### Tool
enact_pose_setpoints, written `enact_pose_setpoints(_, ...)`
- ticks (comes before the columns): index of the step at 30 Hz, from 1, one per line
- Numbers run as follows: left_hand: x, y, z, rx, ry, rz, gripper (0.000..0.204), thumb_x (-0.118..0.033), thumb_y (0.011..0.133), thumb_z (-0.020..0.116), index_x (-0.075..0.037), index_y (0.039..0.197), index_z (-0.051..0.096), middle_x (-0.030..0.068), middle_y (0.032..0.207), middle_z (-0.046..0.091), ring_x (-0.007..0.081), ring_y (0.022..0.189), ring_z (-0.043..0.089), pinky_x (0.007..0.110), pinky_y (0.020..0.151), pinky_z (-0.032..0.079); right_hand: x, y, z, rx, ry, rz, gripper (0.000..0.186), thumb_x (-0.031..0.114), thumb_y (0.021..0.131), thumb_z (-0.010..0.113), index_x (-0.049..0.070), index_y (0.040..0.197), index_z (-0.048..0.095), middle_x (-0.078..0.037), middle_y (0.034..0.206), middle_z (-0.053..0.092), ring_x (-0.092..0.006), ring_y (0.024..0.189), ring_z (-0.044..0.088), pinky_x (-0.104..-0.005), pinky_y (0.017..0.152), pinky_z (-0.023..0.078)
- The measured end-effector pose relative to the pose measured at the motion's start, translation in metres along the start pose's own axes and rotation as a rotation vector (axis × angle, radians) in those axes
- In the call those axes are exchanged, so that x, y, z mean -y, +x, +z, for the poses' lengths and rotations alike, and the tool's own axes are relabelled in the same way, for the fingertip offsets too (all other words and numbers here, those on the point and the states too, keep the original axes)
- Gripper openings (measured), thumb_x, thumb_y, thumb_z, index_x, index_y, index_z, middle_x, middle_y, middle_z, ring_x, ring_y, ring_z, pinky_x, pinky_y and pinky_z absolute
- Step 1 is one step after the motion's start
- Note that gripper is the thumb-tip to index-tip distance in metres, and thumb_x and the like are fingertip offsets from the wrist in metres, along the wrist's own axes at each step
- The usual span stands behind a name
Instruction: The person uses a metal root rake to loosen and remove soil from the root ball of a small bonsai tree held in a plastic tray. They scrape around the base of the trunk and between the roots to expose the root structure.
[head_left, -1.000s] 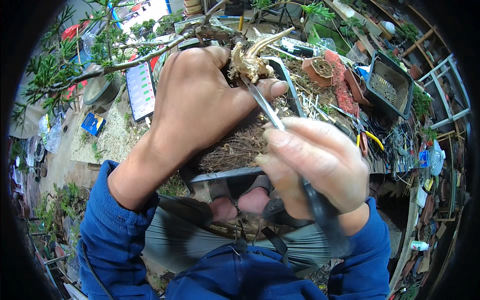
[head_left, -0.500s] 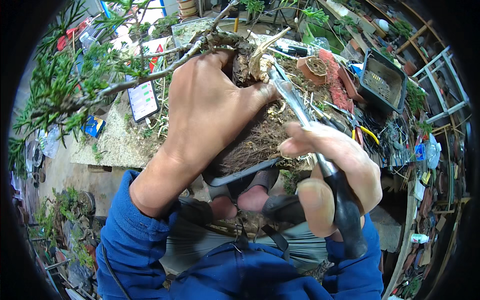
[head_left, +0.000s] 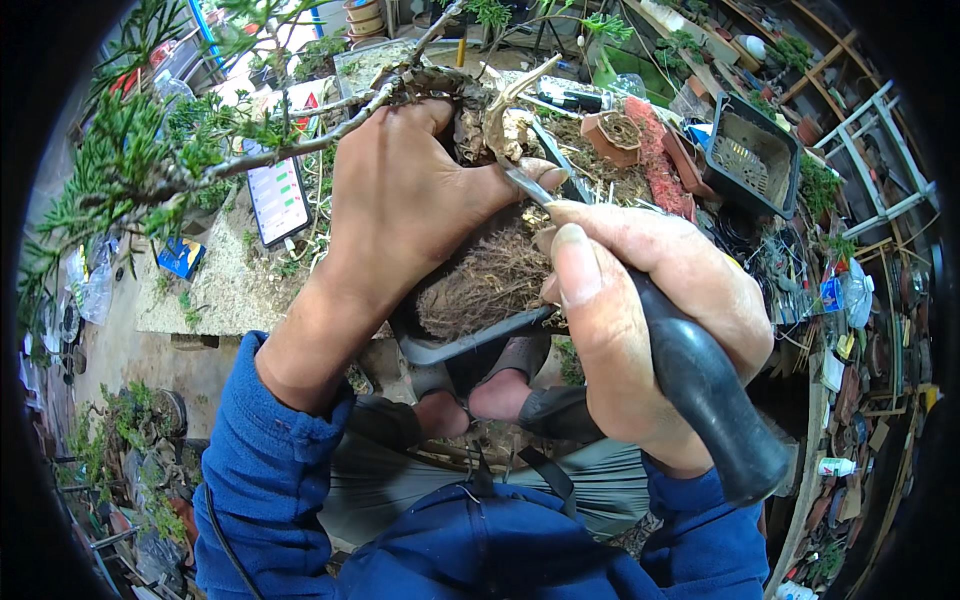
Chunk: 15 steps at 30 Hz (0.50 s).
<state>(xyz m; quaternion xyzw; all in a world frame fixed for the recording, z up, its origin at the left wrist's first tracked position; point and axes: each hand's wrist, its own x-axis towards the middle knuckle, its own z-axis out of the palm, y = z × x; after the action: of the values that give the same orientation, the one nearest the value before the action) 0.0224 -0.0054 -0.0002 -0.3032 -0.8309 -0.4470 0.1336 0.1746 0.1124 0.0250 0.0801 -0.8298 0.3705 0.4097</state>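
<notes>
My left hand (head_left: pixel 392 190) is wrapped round the gnarled trunk (head_left: pixel 470 125) of a small juniper, with its thumb stretched toward a pale stripped wood stub (head_left: pixel 497 115). The green foliage (head_left: pixel 130 170) spreads off to the left. In my right hand (head_left: pixel 650 300) is a carving chisel (head_left: pixel 715 410) with a black handle, gripped with the thumb along the shaft. Its metal tip meets the base of the stub, close to my left thumb. Below the trunk, a fibrous root ball (head_left: pixel 490 285) sits in a dark pot (head_left: pixel 480 342), partly hidden by my hands.
A phone (head_left: pixel 278 200) lies on the littered bench (head_left: pixel 215 295) at left. Beyond my right hand are a terracotta pot (head_left: pixel 612 138), a rough red strip (head_left: pixel 660 155) and a black plastic planter (head_left: pixel 757 155). Tools and wire lie at right, partly behind my hand.
My right hand has shifted its grip forward along the chisel. The handle has swung lower right, and the tip has moved down and left to the stub's base. My left hand keeps its hold.
</notes>
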Motion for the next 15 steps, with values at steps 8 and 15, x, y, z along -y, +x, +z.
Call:
enact_pose_setpoints(8,0.000,-0.002,-0.002,0.009,-0.003,0.042,0.056,-0.055,0.072,0.091,-0.002,0.077,0.076,0.0157,0.066,0.071,0.0322,0.061,0.071,0.042,0.061,0.055,-0.048,-0.016,0.011,-0.006,-0.125,-0.536,0.036,0.006,0.076,0.084,-0.002,0.110,0.076,-0.019,0.091,0.073,-0.0307,0.067,0.069,-0.0366,0.060,0.058)
enact_pose_setpoints(15,-0.002,-0.001,-0.003,0.009,0.033,0.015,0.064,-0.060,0.068,0.091,0.001,0.082,0.078,0.0149,0.070,0.073,0.0306,0.066,0.073,0.041,0.064,0.057,-0.050,-0.010,-0.007,0.097,0.047,-0.375,0.031,0.011,0.084,0.079,-0.003,0.112,0.072,-0.023,0.102,0.076,-0.0364,0.081,0.074,-0.0424,0.073,0.061)
